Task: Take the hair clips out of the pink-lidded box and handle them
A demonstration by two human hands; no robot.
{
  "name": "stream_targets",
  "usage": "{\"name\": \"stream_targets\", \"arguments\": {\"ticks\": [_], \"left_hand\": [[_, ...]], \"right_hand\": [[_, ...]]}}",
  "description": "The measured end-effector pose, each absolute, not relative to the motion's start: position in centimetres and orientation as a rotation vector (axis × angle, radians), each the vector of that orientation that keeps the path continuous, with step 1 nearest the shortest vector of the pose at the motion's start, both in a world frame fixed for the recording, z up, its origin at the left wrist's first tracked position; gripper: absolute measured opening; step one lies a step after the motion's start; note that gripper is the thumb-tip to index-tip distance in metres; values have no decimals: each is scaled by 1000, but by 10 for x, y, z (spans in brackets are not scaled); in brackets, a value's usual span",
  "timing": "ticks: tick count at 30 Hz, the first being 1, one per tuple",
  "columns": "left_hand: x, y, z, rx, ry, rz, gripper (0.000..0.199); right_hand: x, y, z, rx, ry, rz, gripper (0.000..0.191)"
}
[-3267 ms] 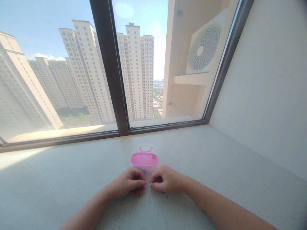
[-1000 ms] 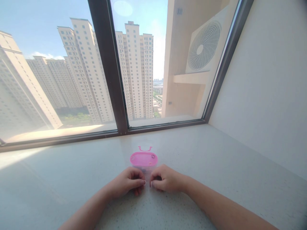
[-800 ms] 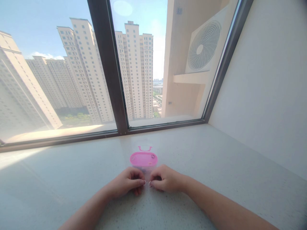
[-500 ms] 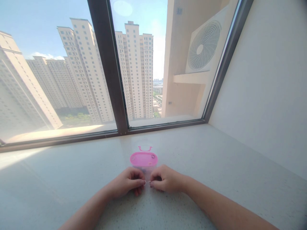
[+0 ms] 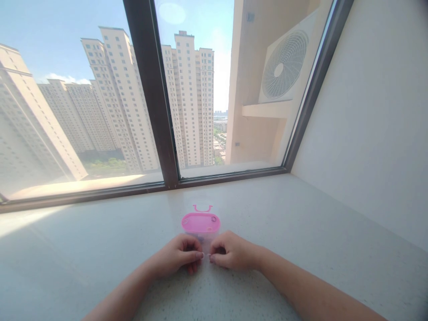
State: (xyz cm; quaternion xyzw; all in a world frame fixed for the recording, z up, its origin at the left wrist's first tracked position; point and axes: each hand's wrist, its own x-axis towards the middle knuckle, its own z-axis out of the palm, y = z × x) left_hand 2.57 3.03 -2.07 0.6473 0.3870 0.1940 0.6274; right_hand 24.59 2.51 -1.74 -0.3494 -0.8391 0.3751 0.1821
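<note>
Both hands meet in front of a small box (image 5: pixel 207 240) with a clear body and a pink lid (image 5: pixel 200 221). My left hand (image 5: pixel 183 253) is closed in a pinch, thumb against forefinger, with a tiny pale bit at the tips. Opposite it, my right hand (image 5: pixel 230 252) pinches in the same way, also with a whitish speck at its fingertips. A narrow gap separates the two pinches. What they hold is too small to name. The hands partly cover the box, which has some dark contents low inside.
On the lid lie a small dark ring (image 5: pixel 213 219) and other tiny bits. Behind the box is a pink handle (image 5: pixel 202 208). The pale speckled sill (image 5: pixel 117 240) runs up to a dark window frame (image 5: pixel 170 180); a white wall (image 5: pixel 374 133) bounds the right side.
</note>
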Motion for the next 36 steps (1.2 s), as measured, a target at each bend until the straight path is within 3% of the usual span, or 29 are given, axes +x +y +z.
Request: {"name": "stream_targets", "arguments": {"ticks": [36], "left_hand": [[24, 30, -16, 1524, 858, 394, 27]], "right_hand": [[248, 23, -15, -939, -2387, 1080, 10]]}}
